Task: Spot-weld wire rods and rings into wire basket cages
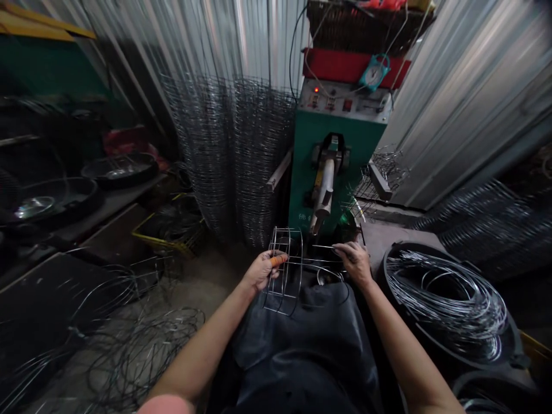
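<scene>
- And here's the left hand (264, 270), fingers closed on the side of a round wire frame (282, 310), an orange wrap (279, 260) showing on one digit.
- Across from it, the right hand (354, 261), fingertips pinched together on a thin metal rod (323, 246) pointing toward the left hand.
- Just below both hands, a dark apron (302, 356) over the lap, the wire frame's lower edge down against it.
- Beyond the hands, straight ahead, a green machine (340, 129) with a metal arm (326, 187) reaching toward them, red light lit on its panel.
- Above that, a turquoise clock (374, 73)!
- Out past the left hand, tall wire stacks (254, 155), a yellow crate (161, 244), loose wire (142, 351) on the floor.
- Right of the right hand, a black tub (390, 276) holding coiled-looking wire rings (457, 293).
</scene>
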Action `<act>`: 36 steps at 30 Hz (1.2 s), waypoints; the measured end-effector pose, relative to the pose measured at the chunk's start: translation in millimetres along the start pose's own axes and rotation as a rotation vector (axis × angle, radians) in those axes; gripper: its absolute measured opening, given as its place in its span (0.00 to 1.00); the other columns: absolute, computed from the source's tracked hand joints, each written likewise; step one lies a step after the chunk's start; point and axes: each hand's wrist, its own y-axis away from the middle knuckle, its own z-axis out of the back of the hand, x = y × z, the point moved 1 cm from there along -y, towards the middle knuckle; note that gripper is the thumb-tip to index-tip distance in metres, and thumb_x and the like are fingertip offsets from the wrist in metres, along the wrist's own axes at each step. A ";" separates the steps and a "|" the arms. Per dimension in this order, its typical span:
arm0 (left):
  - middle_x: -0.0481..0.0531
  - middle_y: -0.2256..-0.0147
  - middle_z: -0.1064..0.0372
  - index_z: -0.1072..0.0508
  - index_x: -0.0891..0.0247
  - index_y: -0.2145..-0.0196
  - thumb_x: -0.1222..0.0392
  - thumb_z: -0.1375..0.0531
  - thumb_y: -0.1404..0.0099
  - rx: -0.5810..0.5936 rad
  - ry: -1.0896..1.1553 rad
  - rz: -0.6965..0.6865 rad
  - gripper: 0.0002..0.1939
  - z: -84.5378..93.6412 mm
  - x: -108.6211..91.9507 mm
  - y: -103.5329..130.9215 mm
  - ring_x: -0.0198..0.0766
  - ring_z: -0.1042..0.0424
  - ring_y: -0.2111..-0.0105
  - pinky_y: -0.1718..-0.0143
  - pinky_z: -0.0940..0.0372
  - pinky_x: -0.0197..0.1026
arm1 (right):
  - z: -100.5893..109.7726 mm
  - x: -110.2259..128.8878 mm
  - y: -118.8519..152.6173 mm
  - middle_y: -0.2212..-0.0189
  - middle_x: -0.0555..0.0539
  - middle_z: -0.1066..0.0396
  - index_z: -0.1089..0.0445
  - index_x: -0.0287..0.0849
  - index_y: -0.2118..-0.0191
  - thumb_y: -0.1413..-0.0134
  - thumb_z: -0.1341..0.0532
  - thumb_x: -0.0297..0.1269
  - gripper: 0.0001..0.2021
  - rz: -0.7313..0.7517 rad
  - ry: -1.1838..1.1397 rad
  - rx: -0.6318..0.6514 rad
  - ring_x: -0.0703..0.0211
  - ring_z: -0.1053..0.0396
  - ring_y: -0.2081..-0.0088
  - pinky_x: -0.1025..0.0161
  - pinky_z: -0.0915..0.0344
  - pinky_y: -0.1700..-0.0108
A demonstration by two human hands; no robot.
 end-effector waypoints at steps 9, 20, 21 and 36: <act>0.38 0.85 0.47 0.32 0.67 0.75 0.57 0.30 0.64 -0.020 0.021 0.041 0.20 -7.7 6.0 -39.6 0.21 0.53 0.86 0.86 0.59 0.29 | -21.4 -14.2 -13.6 0.67 0.48 0.27 0.27 0.49 0.60 0.40 0.48 0.39 0.11 0.062 -0.038 0.086 0.57 0.33 0.64 0.59 0.46 0.61; 0.38 0.86 0.49 0.32 0.67 0.75 0.57 0.30 0.62 0.016 0.012 0.084 0.18 -15.2 13.1 -62.5 0.21 0.54 0.87 0.87 0.59 0.29 | -28.3 -37.6 -15.8 0.66 0.47 0.27 0.28 0.47 0.60 0.41 0.48 0.40 0.12 -0.062 -0.153 0.127 0.55 0.32 0.62 0.58 0.42 0.59; 0.38 0.86 0.49 0.32 0.67 0.76 0.57 0.30 0.62 0.017 0.016 0.085 0.18 -15.9 13.5 -63.7 0.21 0.54 0.87 0.87 0.59 0.29 | -29.0 -38.0 -16.1 0.66 0.47 0.27 0.27 0.47 0.60 0.41 0.48 0.39 0.12 -0.062 -0.149 0.143 0.55 0.32 0.62 0.58 0.42 0.59; 0.39 0.86 0.49 0.32 0.67 0.75 0.58 0.30 0.61 0.003 0.024 0.101 0.18 -19.7 13.0 -76.2 0.21 0.54 0.87 0.87 0.59 0.30 | -35.8 -51.1 -19.4 0.67 0.47 0.28 0.27 0.48 0.61 0.41 0.48 0.41 0.12 -0.085 -0.160 0.119 0.55 0.32 0.62 0.58 0.40 0.59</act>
